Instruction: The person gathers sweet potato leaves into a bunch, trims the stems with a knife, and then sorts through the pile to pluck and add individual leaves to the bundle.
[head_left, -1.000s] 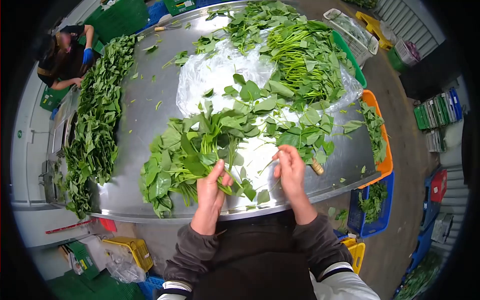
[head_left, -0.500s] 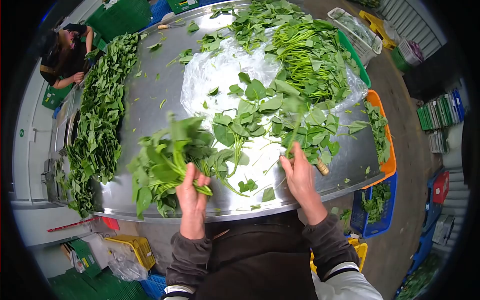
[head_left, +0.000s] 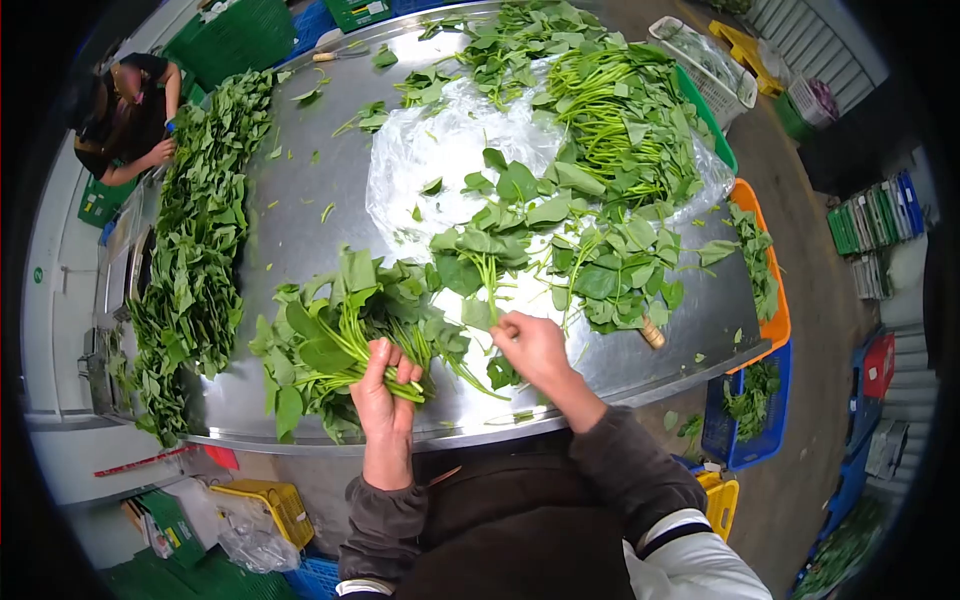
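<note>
My left hand (head_left: 387, 395) is wrapped round the stems of a bunch of leafy greens (head_left: 325, 335) at the table's front edge. To its right, the fingers of my right hand (head_left: 530, 345) are pinched at the lower end of some leafy stems (head_left: 487, 270). Loose leafy stems (head_left: 625, 265) lie just beyond, partly over a clear plastic sheet (head_left: 420, 165). A larger pile of greens (head_left: 625, 110) rests at the back right, stems facing left. A wooden handle (head_left: 652, 333) sticks out from under leaves at the right.
The metal table (head_left: 300, 220) carries a long row of greens (head_left: 195, 230) on its left side. A co-worker (head_left: 130, 110) stands at the far left. Orange (head_left: 783, 310) and blue (head_left: 745, 455) crates stand along the right edge.
My right hand has moved left, towards my left hand, and its fingers now pinch stems near the middle. The bunch in my left hand has shifted only slightly.
</note>
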